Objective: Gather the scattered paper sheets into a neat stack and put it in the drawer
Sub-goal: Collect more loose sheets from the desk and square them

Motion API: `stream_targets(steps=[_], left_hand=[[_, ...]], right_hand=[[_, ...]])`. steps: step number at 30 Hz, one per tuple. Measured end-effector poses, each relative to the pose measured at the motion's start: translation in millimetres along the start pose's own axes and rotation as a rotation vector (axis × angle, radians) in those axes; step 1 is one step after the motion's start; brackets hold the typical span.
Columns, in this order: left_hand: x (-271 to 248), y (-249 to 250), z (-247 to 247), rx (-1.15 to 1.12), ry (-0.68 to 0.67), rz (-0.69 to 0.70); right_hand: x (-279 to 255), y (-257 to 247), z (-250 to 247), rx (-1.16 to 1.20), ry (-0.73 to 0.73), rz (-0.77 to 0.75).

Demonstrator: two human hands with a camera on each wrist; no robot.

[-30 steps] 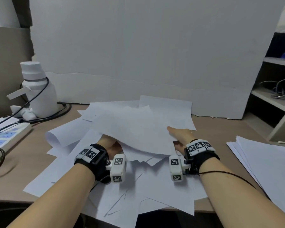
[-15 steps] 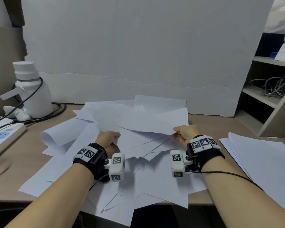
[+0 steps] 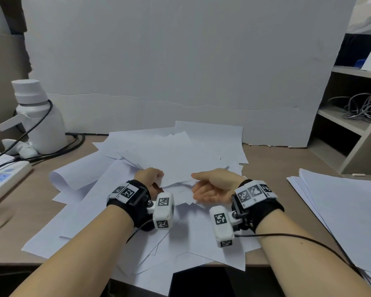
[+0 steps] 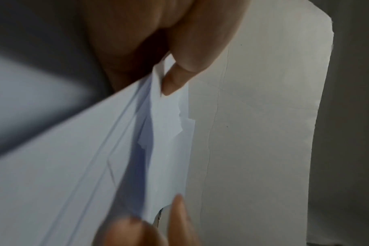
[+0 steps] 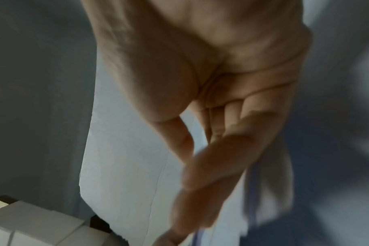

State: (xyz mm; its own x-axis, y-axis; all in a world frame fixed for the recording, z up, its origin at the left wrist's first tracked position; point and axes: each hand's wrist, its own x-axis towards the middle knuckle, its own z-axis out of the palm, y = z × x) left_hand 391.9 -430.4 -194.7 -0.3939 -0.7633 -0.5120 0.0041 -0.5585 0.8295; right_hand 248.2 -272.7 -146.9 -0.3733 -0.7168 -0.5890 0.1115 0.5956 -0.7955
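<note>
Several loose white paper sheets (image 3: 176,155) lie overlapping in a messy pile on the wooden desk (image 3: 272,159). My left hand (image 3: 151,177) grips the near edge of an upper bunch, and the left wrist view shows its thumb (image 4: 175,79) pinching those sheets (image 4: 74,166). My right hand (image 3: 210,185) holds the same edge just to the right, thumb on top and fingers curled beneath. The right wrist view is blurred; it shows the fingers (image 5: 221,158) alongside paper edges (image 5: 267,183). No drawer is in view.
A tidier stack of paper (image 3: 341,213) lies at the desk's right edge. A white bottle (image 3: 36,116), a power strip (image 3: 7,176) and black cables (image 3: 58,151) stand at the left. A large white board (image 3: 180,61) leans behind, with shelves (image 3: 349,118) at the right.
My right hand slid left from the bunch's right corner to its near edge, close to my left hand. The lifted sheets have come down lower over the pile.
</note>
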Motion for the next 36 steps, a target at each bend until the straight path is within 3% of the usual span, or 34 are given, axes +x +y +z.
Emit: stream_targets(steps=[2, 4, 7, 9, 11, 15, 20, 24, 28, 34, 36], left_hand=[[4, -1, -2, 0.039, 0.035, 0.007], [6, -1, -7, 0.066, 0.071, 0.040], [-1, 4, -23, 0.087, 0.029, 0.121], [-9, 11, -40, 0.140, -0.025, 0.181], [-16, 22, -57, 0.157, -0.089, 0.236], [-23, 38, -82, 0.112, -0.167, 0.237], [-4, 46, -91, 0.125, -0.138, 0.237], [17, 49, -95, 0.109, -0.091, 0.249], [28, 51, -98, 0.095, -0.012, 0.205], [23, 54, -87, 0.102, -0.002, 0.003], [21, 55, -83, 0.113, 0.001, -0.020]], right_hand=[[-1, -4, -16, -0.046, 0.067, -0.002], [6, -9, -32, -0.022, 0.232, -0.083], [23, -17, -52, 0.144, 0.494, -0.248], [39, -22, -58, 0.132, 0.567, -0.303], [49, -29, -56, -0.031, 0.547, -0.303], [64, -37, -36, -0.166, 0.330, -0.276], [93, -56, -32, -0.022, 0.321, -0.486], [109, -70, -46, -0.267, 0.177, -0.438], [120, -73, -52, -0.426, 0.292, -0.460], [134, -70, -59, -0.285, 0.585, -0.638], [129, -72, -56, -0.282, 0.595, -0.747]])
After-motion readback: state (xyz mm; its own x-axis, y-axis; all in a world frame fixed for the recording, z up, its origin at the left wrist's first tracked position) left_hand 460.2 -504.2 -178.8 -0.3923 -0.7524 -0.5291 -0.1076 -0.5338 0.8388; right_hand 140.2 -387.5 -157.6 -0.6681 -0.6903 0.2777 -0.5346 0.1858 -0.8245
